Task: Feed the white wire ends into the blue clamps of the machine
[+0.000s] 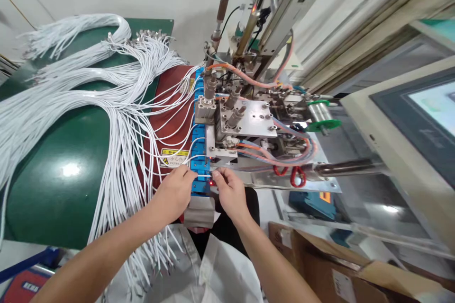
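Apparently partway along: several white cables point(167, 99) already run into the blue plastic fixture strip point(199, 188), though whether the limp, smooth bundle point(106, 87) draped over the glossy green surface point(71, 137) is finished or waiting, I cannot tell. One short white length point(204, 176) crosses the strip's near end, pinched between left hand point(175, 190) and right hand point(230, 190) (fingers hide its tip), beside blocky, bolted metal point(254, 118).

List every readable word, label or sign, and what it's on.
"小心伤", on the lower warning label on the red plate
"INJURE", same label, ending unclear
"KEDA", probably, on the red box
Too small or blurred: the rest of that label, the upper warning label, carton label and screen.
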{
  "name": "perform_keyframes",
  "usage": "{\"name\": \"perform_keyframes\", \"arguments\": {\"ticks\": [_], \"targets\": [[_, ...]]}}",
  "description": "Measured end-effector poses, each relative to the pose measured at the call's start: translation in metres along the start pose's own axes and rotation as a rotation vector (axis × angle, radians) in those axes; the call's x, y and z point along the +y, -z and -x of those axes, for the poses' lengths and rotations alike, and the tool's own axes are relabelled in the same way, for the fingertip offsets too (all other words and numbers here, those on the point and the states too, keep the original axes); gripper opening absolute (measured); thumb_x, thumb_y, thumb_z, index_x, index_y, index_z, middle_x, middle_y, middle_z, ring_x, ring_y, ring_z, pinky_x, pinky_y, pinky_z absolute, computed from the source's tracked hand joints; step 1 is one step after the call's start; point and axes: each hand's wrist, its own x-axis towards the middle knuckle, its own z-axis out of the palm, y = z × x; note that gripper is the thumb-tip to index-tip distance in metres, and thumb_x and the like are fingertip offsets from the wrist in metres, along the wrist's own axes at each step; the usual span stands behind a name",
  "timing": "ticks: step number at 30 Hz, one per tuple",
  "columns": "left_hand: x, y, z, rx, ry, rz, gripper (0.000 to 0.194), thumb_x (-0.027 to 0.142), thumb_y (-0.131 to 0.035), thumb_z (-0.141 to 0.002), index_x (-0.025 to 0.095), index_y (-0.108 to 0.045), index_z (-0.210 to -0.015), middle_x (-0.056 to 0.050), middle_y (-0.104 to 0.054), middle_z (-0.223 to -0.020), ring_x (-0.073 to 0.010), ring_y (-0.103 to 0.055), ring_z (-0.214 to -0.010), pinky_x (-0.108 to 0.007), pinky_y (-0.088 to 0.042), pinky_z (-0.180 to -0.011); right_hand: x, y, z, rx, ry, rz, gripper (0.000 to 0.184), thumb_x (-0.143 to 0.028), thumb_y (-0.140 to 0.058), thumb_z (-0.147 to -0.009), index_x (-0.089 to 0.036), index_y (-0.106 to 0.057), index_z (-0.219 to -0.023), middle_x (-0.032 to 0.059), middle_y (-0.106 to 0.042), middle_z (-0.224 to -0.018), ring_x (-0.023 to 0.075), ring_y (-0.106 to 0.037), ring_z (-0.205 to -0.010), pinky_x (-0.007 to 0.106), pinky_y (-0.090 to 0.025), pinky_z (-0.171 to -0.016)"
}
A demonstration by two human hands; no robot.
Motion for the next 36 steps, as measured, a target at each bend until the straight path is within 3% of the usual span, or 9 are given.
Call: {"name": "perform_keyframes", "arguments": {"ticks": [9,16,28,33,36], "targets": [[0.007,0.004,-0.001,-0.049,0.043,-0.111,0.025,0.001,-0.038,-0.079,0.014,-0.057,-0.089,-0.007,-0.051,-0.08,-0.0191,-0.053,-0.074,-0.035,-0.049,-0.072,0.015,-0.005,-0.003,0.001,-0.015,-0.093,0.024,-0.037,-0.045,-0.078,-0.02,-0.047,-0.062,-0.0056,-0.043,-0.052,0.0111,-0.039,-0.049,0.023,-0.034,-0.051],[0.009,0.005,0.0,-0.067,0.046,-0.182,0.022,0.008,-0.036,-0.085,0.015,-0.055,-0.092,-0.006,-0.052,-0.08,-0.0196,-0.053,-0.076,-0.035,-0.047,-0.073,0.014,-0.01,-0.002,0.052,0.144,0.184,0.035,-0.041,-0.035,-0.085,-0.021,-0.037,-0.058,-0.0055,-0.037,-0.049,0.0115,-0.038,-0.049,0.024,-0.028,-0.05],[0.01,0.009,-0.004,-0.032,-0.019,-0.293,0.022,0.006,-0.041,-0.081,0.014,-0.061,-0.087,-0.008,-0.058,-0.078,-0.0219,-0.05,-0.076,-0.036,-0.046,-0.071,0.024,-0.019,-0.005,0.08,0.151,0.014,0.037,-0.042,-0.033,-0.086,-0.021,-0.032,-0.056,-0.0063,-0.032,-0.051,0.01,-0.032,-0.049,0.023,-0.028,-0.049],[0.01,0.008,-0.001,-0.02,-0.02,-0.32,0.023,0.005,-0.04,-0.081,0.014,-0.06,-0.089,-0.009,-0.059,-0.08,-0.023,-0.053,-0.077,-0.037,-0.048,-0.069,0.023,-0.011,-0.008,0.053,0.115,0.012,0.038,-0.045,-0.039,-0.084,-0.02,-0.035,-0.055,-0.006,-0.033,-0.05,0.0103,-0.035,-0.05,0.023,-0.029,-0.049],[0.004,0.006,0.002,-0.028,-0.064,-0.252,0.024,0.005,-0.041,-0.082,0.015,-0.058,-0.095,-0.009,-0.06,-0.089,-0.0213,-0.056,-0.082,-0.036,-0.049,-0.074,0.02,-0.001,-0.009,0.119,0.103,-0.103,0.039,-0.047,-0.038,-0.084,-0.019,-0.044,-0.059,-0.0045,-0.039,-0.052,0.0109,-0.039,-0.051,0.023,-0.032,-0.051]]}}
